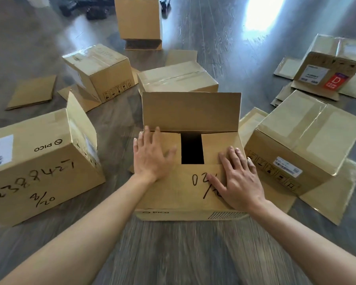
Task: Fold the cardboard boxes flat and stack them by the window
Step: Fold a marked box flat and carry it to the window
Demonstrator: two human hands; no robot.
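A brown corrugated cardboard box with "PICO" printed on its near side (190, 194) sits on the grey wood-grain floor (173, 254) directly in front of the person, its long axis running left to right across the view, so both arms reach it about equally. The left hand (150, 156) lies flat, fingers straight and spread, on the left inner flap (171, 140); the right hand (237, 179) lies flat, fingers likewise extended, across the near flap with black marker writing (185, 188) and the right inner flap (214, 147). The hands are apart, gripping nothing, only pressing down. The far flap (191, 112) stands upright on the side away from the person, and a dark gap (192, 149) shows between the two inner flaps. Because the box lies square to the body with one hand near each end, collapsing it would likely mean opening the flaps and pushing opposite corners along that left-right axis. Other brown cardboard boxes lie around it: a large one with handwritten numbers (39, 165) to the left, a taped one (304, 149) to the right, more beyond. Flat cardboard sheets (32, 92) lie on the floor. Bright glare (263, 11) on the floor at upper right suggests where the window is, well away from this box.
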